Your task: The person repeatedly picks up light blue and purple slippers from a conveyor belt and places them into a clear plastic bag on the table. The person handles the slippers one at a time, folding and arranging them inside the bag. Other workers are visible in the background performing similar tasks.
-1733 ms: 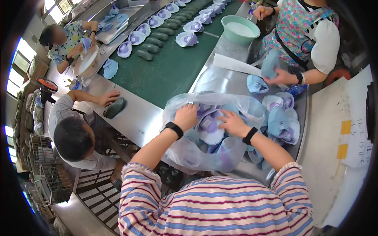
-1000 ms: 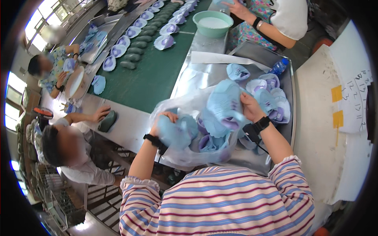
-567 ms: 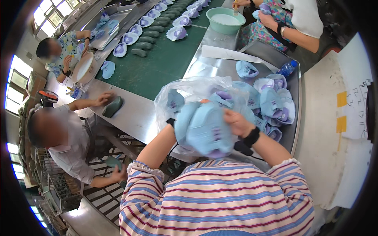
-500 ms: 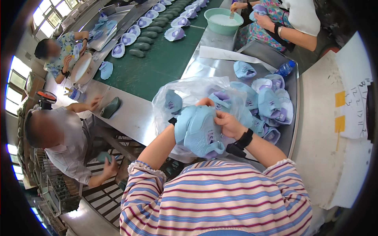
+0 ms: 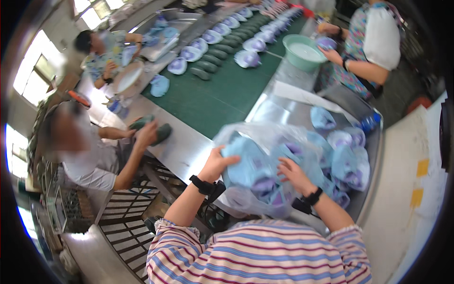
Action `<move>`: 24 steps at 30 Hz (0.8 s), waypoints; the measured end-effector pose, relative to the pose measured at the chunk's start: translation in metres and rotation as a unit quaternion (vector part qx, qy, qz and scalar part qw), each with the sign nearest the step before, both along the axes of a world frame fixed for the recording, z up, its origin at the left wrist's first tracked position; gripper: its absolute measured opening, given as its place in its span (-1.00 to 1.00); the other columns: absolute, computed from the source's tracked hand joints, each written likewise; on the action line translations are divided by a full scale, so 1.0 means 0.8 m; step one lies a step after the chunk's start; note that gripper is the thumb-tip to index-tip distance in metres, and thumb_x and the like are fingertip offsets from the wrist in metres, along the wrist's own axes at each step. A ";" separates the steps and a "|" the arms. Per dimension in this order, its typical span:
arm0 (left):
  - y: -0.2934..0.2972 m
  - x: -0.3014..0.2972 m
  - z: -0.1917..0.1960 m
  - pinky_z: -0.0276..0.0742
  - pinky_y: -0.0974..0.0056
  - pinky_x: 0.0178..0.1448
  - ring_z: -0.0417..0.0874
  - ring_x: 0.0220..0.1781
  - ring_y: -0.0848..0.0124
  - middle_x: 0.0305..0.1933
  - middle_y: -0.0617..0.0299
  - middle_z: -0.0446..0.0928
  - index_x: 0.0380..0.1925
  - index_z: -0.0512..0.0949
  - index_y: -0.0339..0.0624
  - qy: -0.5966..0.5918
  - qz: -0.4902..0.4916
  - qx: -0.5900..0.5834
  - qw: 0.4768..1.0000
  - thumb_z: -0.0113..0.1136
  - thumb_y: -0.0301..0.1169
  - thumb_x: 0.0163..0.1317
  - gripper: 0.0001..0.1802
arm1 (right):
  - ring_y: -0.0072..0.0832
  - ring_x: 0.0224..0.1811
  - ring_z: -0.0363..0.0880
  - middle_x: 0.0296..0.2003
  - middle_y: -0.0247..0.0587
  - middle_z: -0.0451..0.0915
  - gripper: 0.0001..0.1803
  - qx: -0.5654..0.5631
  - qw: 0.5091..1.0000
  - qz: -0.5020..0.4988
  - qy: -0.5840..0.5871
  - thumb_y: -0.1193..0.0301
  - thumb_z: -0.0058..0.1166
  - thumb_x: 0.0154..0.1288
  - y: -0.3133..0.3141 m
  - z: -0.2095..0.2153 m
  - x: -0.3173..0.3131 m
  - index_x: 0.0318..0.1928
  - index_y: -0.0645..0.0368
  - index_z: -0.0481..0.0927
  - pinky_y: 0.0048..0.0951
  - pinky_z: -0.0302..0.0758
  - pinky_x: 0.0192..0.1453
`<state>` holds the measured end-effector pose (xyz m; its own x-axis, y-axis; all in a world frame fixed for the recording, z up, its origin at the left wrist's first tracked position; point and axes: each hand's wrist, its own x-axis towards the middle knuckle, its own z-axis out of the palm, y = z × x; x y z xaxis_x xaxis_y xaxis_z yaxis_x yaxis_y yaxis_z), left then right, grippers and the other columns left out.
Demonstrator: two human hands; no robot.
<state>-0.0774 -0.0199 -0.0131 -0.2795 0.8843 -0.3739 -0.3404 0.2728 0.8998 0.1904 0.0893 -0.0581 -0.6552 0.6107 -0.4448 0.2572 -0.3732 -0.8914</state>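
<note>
Light-blue shoe uppers with purple linings lie in and around a clear plastic bag (image 5: 231,135) on the metal table in front of me. My left hand (image 5: 216,164) grips the left edge of a blue shoe upper (image 5: 250,163), its thumb laid over the top and its other fingers partly hidden. To the right, my right hand (image 5: 295,176) is open, fingers apart and slightly bent, above the uppers in the bag. Nothing shows in its grasp. Beside the bag, more uppers (image 5: 343,161) are heaped toward the table's right rim.
A green conveyor belt (image 5: 203,106) carries rows of dark green lasts (image 5: 208,66) and uppers. A green basin (image 5: 305,53) of white liquid stands near a person at far right. At left, a co-worker handles dark green lasts (image 5: 163,133). A blue-capped bottle (image 5: 371,122) lies by the right rim.
My hands have moved apart; the blue uppers held up between them are now down at the bag. My right hand has let go. The left co-worker's hands have come together at the lasts.
</note>
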 end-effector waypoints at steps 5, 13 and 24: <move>0.017 -0.162 -0.005 0.47 0.15 0.10 0.58 -0.06 0.27 -0.06 0.13 0.54 -0.01 0.42 -0.33 -0.177 0.267 0.165 0.933 0.21 -0.50 0.12 -0.60 | -0.53 -0.21 0.53 -0.25 -0.27 0.57 -0.69 -0.018 0.997 0.075 -0.023 0.35 -0.02 0.30 0.012 -0.009 0.013 -0.01 0.25 0.47 -0.48 0.46 -0.17; 0.064 -0.246 -0.079 0.49 0.29 -0.30 0.60 -0.35 0.35 -0.34 0.20 0.57 -0.29 0.55 -0.35 0.094 0.198 -0.097 0.971 0.34 -0.43 -0.09 -0.67 | -0.50 -0.16 0.57 -0.20 -0.22 0.57 -0.71 -0.038 0.992 0.118 -0.012 0.38 -0.01 0.31 0.009 -0.009 0.013 -0.02 0.25 0.45 -0.51 0.43 -0.12; 0.119 -0.414 0.024 0.47 0.22 -0.08 0.52 -0.02 0.26 0.19 -0.02 0.34 0.23 0.11 -0.25 0.351 0.321 0.062 0.877 0.14 -0.44 0.11 -0.32 | -0.52 -0.14 0.55 -0.21 -0.22 0.57 -0.69 -0.005 0.990 0.137 -0.027 0.36 0.00 0.31 0.006 0.009 0.013 -0.01 0.28 0.45 -0.50 0.45 -0.09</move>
<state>-0.4086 0.0756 0.0058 -0.8581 0.4813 0.1790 0.2628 0.1120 0.9583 0.2010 0.0942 -0.0506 -0.7701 0.4098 -0.4889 0.3976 -0.2910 -0.8702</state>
